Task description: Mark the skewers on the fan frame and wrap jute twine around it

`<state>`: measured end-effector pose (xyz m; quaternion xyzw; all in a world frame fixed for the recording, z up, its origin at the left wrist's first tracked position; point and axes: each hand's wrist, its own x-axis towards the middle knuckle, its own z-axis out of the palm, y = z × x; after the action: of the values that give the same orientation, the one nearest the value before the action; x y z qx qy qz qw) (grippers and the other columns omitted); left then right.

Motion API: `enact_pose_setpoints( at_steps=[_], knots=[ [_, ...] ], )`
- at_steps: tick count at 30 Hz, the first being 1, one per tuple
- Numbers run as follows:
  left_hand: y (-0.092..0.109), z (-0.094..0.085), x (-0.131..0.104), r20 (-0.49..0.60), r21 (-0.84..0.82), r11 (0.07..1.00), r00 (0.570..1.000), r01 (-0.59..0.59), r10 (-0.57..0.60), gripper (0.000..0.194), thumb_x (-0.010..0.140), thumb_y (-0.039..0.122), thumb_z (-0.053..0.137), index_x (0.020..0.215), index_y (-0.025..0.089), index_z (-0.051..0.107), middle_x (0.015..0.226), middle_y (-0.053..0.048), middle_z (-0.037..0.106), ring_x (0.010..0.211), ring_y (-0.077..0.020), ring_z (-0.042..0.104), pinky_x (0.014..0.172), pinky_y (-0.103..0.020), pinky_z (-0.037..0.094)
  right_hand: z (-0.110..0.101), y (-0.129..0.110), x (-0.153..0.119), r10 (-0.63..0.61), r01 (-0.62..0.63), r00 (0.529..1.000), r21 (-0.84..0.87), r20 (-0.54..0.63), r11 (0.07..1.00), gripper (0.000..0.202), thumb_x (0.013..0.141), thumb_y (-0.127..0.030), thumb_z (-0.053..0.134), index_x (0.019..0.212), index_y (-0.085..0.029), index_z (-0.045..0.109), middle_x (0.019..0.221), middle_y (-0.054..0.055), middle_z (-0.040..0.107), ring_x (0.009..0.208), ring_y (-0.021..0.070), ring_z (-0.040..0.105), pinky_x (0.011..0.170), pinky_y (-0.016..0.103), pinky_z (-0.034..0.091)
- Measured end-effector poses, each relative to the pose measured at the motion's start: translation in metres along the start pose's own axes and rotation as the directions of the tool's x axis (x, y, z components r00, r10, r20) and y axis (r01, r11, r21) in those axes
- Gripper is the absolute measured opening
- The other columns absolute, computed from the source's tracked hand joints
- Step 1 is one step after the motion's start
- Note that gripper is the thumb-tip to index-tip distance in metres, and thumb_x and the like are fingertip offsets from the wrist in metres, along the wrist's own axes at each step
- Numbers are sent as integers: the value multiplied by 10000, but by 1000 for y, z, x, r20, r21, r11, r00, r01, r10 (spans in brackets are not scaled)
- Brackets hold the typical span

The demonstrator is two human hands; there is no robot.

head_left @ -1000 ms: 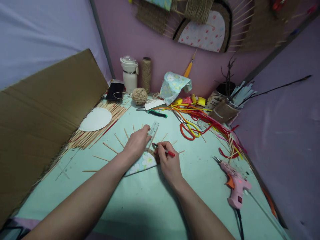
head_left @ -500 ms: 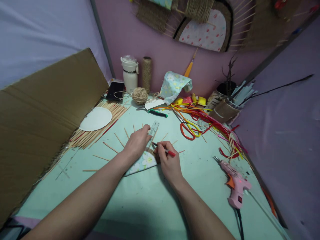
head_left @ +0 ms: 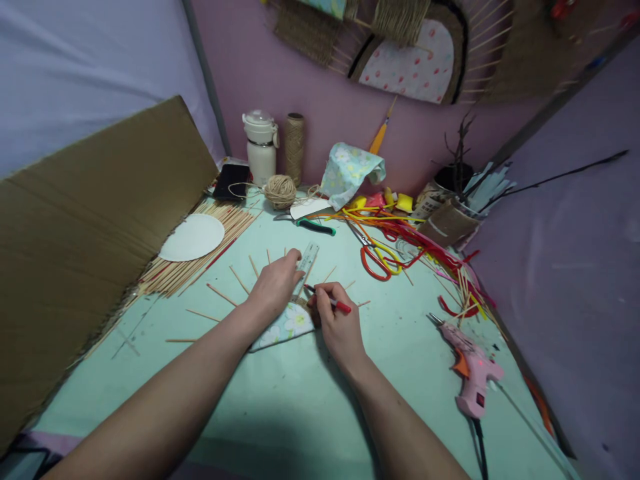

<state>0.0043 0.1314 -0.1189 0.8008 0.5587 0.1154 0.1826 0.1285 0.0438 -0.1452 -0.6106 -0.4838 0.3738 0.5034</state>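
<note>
A half-round piece covered in floral cloth (head_left: pixel 295 321) lies at the middle of the table, with thin wooden sticks (head_left: pixel 221 295) fanning out around its curved side. My left hand (head_left: pixel 275 283) holds a clear ruler (head_left: pixel 309 259) between its fingers, beside one of the sticks. In my right hand (head_left: pixel 339 320) is a red pen (head_left: pixel 340 305), its tip close to the ruler's lower end and a stick. The brown band at the piece's curved edge is partly hidden by my hands.
Scissors (head_left: pixel 375 263), green-handled pliers (head_left: pixel 315 227) and coloured strips lie behind my hands. A pink glue gun (head_left: pixel 474 373) rests at right. Sticks under a white oval (head_left: pixel 195 237) and a cardboard sheet (head_left: pixel 100 220) are at left; a twine ball (head_left: pixel 281 192) is at the back.
</note>
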Motion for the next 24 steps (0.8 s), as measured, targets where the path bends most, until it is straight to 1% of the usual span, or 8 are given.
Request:
enact_pose_setpoints(
  at_steps=[5,10,14,18,24],
  knots=[
    [-1,1,0,4,-1,1000,1000,6,-6,241,888,241,486,1125,201,503,878,-65,693,839,-246,646,691,-310,413,0,1,0,36,-35,999,22,-3,999,253,917,-426,477,820,-208,559,697,-4,650,590,138,573,556,239,429],
    [-2,1,0,0,1,1000,1000,-5,5,239,886,234,486,1120,195,505,862,-70,690,829,-251,649,682,-311,411,0,2,-1,38,-38,999,67,-2,997,261,922,-446,472,860,-209,562,711,-9,644,553,126,544,529,235,418],
    [-2,1,0,-3,0,1000,1000,-4,4,236,886,237,489,1118,198,505,872,-70,691,828,-254,651,675,-311,413,0,1,-1,20,-20,1000,47,2,999,256,921,-436,478,850,-207,569,717,-8,646,575,127,550,545,234,421],
    [-1,0,0,2,-1,1000,1000,5,-5,235,885,240,497,1117,201,508,866,-65,692,829,-250,652,678,-309,417,0,1,-1,32,-32,999,32,-4,999,259,918,-435,480,824,-208,562,694,-11,640,574,129,550,541,233,417],
    [1,-2,-1,10,0,1000,1000,15,-15,232,890,236,492,1120,202,507,868,-65,690,839,-246,650,687,-307,415,0,-1,-1,38,-37,999,38,-6,999,256,918,-436,476,854,-206,568,713,-4,646,587,133,561,551,237,424]
  ],
)
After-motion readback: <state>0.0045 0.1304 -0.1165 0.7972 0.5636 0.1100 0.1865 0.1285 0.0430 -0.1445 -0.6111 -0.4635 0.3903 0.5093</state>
